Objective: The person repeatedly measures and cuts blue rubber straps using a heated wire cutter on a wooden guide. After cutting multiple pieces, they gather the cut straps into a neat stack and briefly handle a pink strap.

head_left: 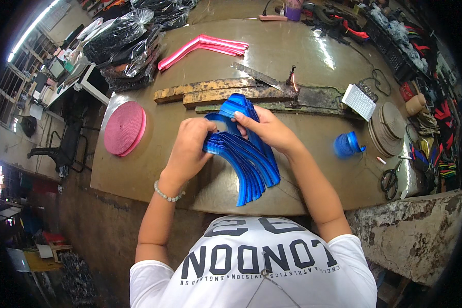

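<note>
Both of my hands hold a bundle of blue webbing straps over the near middle of the table. The straps lie stacked in layers, with loose ends fanning down toward the table's front edge. My left hand is closed on the left side of the bundle, fingers curled around the folded straps. My right hand grips the upper part, its thumb lying on top of a folded loop; most of its fingers are hidden behind the webbing. To the right, a small coil of blue webbing rests apart on the table.
Beyond my hands lies a worn wooden board with a metal strip and an upright post glowing orange. Pink straps lie farther back. Pink rolls sit left; beige rolls and scissors sit right.
</note>
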A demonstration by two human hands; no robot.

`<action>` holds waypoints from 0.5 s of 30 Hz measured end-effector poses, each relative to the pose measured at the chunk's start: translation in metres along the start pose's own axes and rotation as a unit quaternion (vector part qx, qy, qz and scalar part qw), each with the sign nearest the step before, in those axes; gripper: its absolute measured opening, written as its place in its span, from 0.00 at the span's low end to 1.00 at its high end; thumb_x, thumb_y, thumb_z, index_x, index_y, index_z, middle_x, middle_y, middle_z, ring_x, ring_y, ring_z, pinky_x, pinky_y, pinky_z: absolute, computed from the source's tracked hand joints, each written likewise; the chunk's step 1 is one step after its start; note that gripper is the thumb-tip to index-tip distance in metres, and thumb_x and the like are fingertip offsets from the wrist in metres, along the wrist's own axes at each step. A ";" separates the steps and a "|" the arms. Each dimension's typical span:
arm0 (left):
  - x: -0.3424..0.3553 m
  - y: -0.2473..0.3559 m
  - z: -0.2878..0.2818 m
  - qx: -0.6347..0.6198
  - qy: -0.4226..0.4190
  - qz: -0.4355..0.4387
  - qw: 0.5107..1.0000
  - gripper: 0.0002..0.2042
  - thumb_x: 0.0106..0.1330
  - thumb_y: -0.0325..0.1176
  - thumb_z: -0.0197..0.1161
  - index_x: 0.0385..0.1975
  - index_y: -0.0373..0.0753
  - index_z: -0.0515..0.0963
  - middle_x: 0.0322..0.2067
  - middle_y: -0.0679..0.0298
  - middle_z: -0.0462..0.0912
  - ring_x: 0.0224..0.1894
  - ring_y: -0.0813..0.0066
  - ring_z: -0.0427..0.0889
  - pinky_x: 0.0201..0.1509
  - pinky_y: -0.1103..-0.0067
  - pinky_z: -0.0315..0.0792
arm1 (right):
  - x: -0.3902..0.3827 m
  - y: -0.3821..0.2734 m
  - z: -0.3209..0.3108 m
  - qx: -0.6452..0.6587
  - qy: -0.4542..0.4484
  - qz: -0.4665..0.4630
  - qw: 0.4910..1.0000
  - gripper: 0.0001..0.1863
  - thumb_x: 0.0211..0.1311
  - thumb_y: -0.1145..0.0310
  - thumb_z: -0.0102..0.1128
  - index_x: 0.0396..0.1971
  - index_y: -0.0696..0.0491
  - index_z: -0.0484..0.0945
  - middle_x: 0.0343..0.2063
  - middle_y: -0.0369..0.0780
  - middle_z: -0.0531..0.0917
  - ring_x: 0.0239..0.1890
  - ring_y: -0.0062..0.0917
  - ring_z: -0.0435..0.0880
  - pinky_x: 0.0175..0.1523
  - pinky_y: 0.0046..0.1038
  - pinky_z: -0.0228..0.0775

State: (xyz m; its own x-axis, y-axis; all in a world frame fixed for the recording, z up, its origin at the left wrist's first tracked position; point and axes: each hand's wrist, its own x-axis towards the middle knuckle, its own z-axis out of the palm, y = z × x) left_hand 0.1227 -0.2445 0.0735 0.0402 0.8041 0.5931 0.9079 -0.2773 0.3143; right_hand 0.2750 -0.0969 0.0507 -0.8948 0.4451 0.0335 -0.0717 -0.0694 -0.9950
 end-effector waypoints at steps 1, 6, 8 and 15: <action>0.001 0.001 -0.001 -0.001 -0.020 -0.003 1.000 0.23 0.43 0.20 0.64 0.42 0.38 0.69 0.34 0.58 0.73 0.40 0.59 0.73 0.48 0.69 0.65 | 0.003 0.000 0.000 -0.037 -0.017 -0.009 0.999 0.20 0.66 0.50 0.49 0.30 0.55 0.72 0.22 0.32 0.74 0.27 0.13 0.70 0.34 0.18 0.65; 0.005 0.005 0.002 -0.037 -0.019 -0.103 0.994 0.34 0.44 0.18 0.63 0.56 0.39 0.64 0.34 0.56 0.72 0.40 0.58 0.72 0.49 0.69 0.65 | 0.006 0.001 0.011 -0.092 -0.107 -0.077 0.987 0.29 0.59 0.47 0.58 0.47 0.58 0.70 0.37 0.42 0.77 0.40 0.21 0.72 0.48 0.26 0.66; 0.005 0.005 0.002 -0.060 -0.012 -0.152 0.987 0.36 0.44 0.18 0.63 0.59 0.39 0.62 0.34 0.55 0.72 0.39 0.59 0.72 0.48 0.69 0.66 | 0.004 0.002 0.016 -0.089 -0.131 -0.141 0.977 0.35 0.48 0.54 0.70 0.50 0.60 0.66 0.39 0.46 0.77 0.42 0.26 0.75 0.50 0.28 0.67; 0.004 0.004 0.000 -0.058 0.088 -0.081 0.991 0.27 0.40 0.17 0.64 0.46 0.40 0.72 0.33 0.59 0.70 0.41 0.64 0.72 0.49 0.72 0.68 | 0.004 0.004 0.019 -0.228 -0.097 -0.148 0.958 0.34 0.46 0.53 0.70 0.45 0.61 0.68 0.37 0.51 0.77 0.40 0.34 0.78 0.48 0.31 0.69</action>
State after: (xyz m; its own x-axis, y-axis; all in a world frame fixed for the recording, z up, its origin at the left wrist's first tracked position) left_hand 0.1262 -0.2424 0.0765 -0.1852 0.7417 0.6446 0.8418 -0.2188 0.4935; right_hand 0.2631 -0.1124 0.0482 -0.9329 0.2081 0.2938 -0.1752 0.4504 -0.8755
